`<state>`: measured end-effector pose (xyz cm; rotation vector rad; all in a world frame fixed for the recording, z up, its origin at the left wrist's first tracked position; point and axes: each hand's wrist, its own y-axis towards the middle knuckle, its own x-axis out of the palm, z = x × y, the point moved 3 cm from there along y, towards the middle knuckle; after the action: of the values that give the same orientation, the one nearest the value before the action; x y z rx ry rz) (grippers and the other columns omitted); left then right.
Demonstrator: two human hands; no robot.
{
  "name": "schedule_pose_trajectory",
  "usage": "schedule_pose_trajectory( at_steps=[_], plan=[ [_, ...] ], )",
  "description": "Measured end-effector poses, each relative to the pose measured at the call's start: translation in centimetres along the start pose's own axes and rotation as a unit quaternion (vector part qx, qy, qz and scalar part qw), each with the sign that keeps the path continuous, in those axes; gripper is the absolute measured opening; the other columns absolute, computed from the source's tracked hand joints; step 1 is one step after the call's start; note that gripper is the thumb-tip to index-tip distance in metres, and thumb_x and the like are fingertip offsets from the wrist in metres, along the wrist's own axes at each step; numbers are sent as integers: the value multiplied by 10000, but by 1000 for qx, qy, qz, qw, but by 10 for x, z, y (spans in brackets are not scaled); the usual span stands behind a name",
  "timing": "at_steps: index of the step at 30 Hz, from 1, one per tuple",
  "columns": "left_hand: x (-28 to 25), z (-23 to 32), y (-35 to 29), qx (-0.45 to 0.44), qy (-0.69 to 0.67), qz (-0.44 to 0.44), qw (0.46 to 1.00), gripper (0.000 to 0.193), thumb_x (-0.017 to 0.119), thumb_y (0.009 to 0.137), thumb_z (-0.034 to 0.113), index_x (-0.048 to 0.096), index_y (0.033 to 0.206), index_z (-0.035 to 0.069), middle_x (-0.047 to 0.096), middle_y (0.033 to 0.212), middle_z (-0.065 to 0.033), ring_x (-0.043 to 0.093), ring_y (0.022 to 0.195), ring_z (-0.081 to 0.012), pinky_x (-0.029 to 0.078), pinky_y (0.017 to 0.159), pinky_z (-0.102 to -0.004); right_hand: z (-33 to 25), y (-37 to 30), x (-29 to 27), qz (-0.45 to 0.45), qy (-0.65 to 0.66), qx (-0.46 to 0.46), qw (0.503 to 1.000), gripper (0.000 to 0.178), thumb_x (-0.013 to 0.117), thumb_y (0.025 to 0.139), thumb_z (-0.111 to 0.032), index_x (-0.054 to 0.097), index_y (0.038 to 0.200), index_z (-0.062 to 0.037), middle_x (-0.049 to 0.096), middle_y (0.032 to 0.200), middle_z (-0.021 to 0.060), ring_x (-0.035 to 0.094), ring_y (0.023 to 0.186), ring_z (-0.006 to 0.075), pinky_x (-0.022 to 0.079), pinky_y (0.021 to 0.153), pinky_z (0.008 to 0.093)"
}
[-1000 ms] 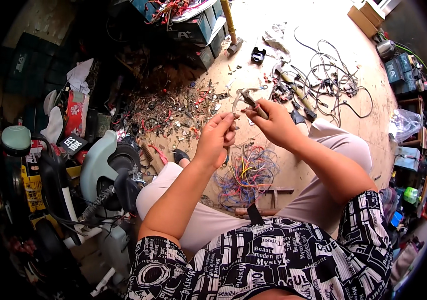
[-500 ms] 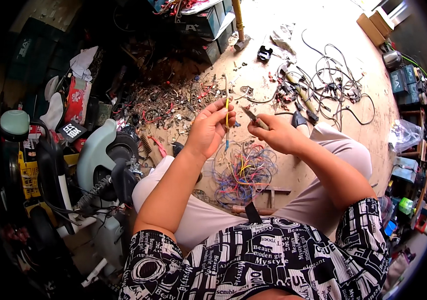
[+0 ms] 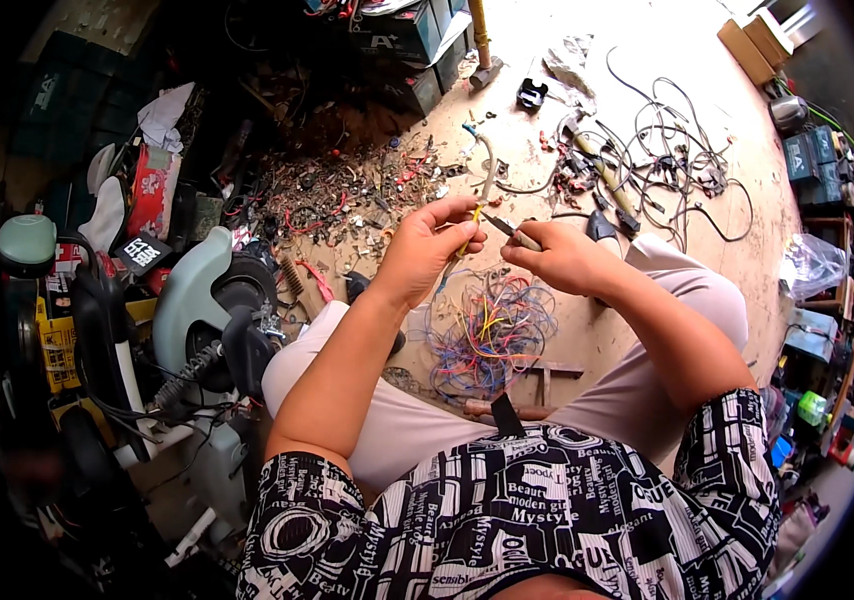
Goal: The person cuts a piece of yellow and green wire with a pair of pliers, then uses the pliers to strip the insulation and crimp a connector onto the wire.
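Thumb and fingers of my left hand (image 3: 425, 252) are closed on a thin grey cable (image 3: 491, 168). Above the hand it bends upward to a bluish tip, and a yellow stretch shows at the fingers. My right hand (image 3: 569, 260) grips a small knife (image 3: 500, 226) by its handle, blade pointing up and left. The blade's tip meets or nearly meets the cable beside my left fingertips; actual contact cannot be made out. Below both hands, between my legs, lies a tangle of thin coloured wires (image 3: 492, 335), mostly blue, red and yellow.
Loose black cables (image 3: 662, 150) sprawl on the floor at the far right. Scrap bits (image 3: 347, 195) cover the floor ahead on the left. A hammer (image 3: 485, 70) stands by stacked batteries (image 3: 402, 40). Scooter parts (image 3: 192, 300) crowd the left; a metal bar (image 3: 557, 370) lies near my legs.
My left hand has shifted slightly right, bringing the cable to the knife blade. The cable's upper part now leans right and shows a bluish end. My right hand has barely moved.
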<state>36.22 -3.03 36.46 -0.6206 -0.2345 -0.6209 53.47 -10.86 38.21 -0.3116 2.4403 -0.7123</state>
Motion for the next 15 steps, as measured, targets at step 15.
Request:
schedule_pose_trajectory(
  at_steps=[15],
  plan=[
    [-2,0,-1,-32,45,-31,998,349,591,864,10,545,1208,-24,595,932,-67,623,788,-127,526,726,-221,-4,-1,0,-19,18,18,999,418,577,885,-386,608,871,31,487,577,78,451,555,160,391,550,349]
  ],
)
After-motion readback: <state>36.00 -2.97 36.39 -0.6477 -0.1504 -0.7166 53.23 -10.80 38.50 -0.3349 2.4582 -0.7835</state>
